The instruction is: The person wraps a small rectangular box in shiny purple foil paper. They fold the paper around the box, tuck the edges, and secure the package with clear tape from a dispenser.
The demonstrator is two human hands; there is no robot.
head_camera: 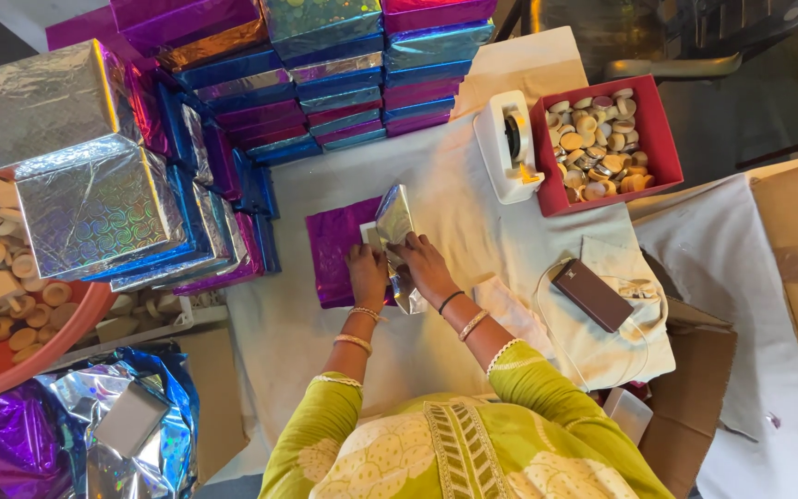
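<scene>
Two hands, left [367, 268] and right [425, 261], fingers pinching one silver foil sheet [393, 219] over one purple sheet [332, 249].

The left hand [367, 270] covers part of the purple sheet [334, 249], and whatever lies under the silver wrap [397, 231] is hidden. How the right hand [425, 263] grips cannot be told. The red tub [11, 360] at the table's left edge is cut off by the frame. The foil boxes [325, 55] along the far edge run out of view. The pieces in the red tray [658, 129] are too small to identify.
</scene>
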